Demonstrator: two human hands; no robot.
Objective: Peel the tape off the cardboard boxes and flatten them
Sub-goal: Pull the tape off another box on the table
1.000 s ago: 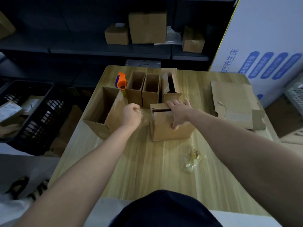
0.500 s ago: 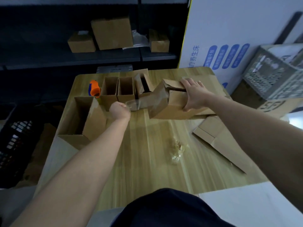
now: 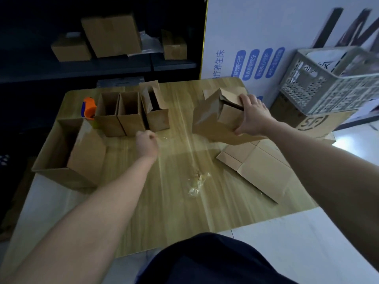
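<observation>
Crumpled tape (image 3: 196,184) lies at the centre of the table (image 3: 164,222), flattened cardboard (image 3: 258,169) by the right edge. Left hand (image 3: 146,145) is fisted, pinching a clear tape strip (image 3: 164,138). Right hand (image 3: 251,114) grips the tilted box (image 3: 213,119) near the far right corner; open boxes (image 3: 131,117) line the far edge

Dim scene, cool cast; dark shelving (image 3: 102,66) nearly lost in shadow; pale glare streaks on counter (image 3: 180,201); white panel (image 3: 256,27) brightest area; motion blur throughout; wide-angle bowing at edges; crate (image 3: 328,83) smeared.
</observation>
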